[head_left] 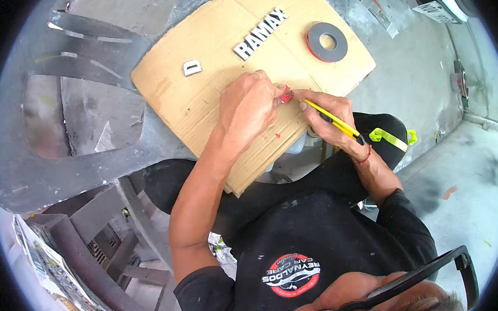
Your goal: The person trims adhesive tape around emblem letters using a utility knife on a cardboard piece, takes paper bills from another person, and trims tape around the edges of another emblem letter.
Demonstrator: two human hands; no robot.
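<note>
My left hand (250,106) is closed, pinching a small red-faced piece (286,94) over the cardboard (190,110). My right hand (331,114) grips a yellow snap-off utility knife (337,122), and its fingertips meet the red piece beside my left fingers. The blade tip is too small to make out clearly. Beyond my hands lie silver-and-black letters reading RAMAX (260,34), with a separate letter D (192,68) to their left. A roll of grey tape with a red edge (326,42) lies flat at the far right of the cardboard. A red scrap (278,136) sits below my hands.
The cardboard rests across my lap and a grey panel with cut-out openings (163,132) on the left. Brown wooden framing (103,219) stands at lower left, with newspaper (46,262) beside it. A licence plate (436,12) is at upper right.
</note>
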